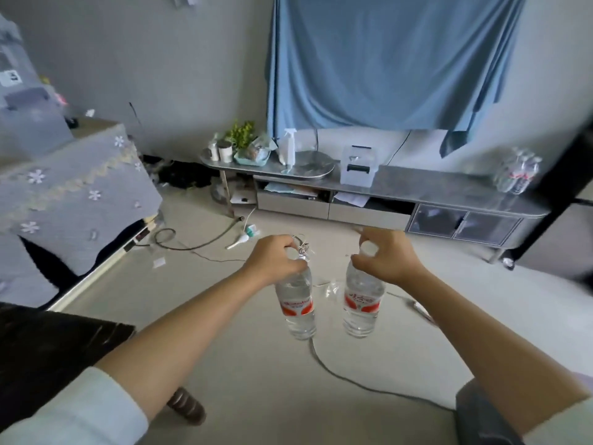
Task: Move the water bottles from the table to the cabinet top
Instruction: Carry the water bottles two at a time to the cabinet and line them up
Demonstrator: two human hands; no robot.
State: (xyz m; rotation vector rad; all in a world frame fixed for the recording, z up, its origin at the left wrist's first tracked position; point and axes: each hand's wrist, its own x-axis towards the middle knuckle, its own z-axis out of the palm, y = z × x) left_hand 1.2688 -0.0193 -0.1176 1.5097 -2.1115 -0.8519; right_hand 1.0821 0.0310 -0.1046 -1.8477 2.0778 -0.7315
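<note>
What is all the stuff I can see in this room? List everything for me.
Bottles in hand: 2, clear with red labels, hanging by their necks above the floor.
Bottle pack: 1, clear with red labels, right end of cabinet top.
Cabinet: 1, grey, long and low along the far wall.
Spray bottle: 1, white, on cabinet, left part.
Plant: 1, green, cabinet's left end.
Cups: 2, white, beside the plant.
Box: 1, white with dark handle, mid cabinet.
Curtain: 1, blue, on the wall above.
Cable: 1, grey, across the floor.
Flowered cloth: 1, grey, draped at left.
Left hand: grips one bottle's neck.
Right hand: grips the other's.
</note>
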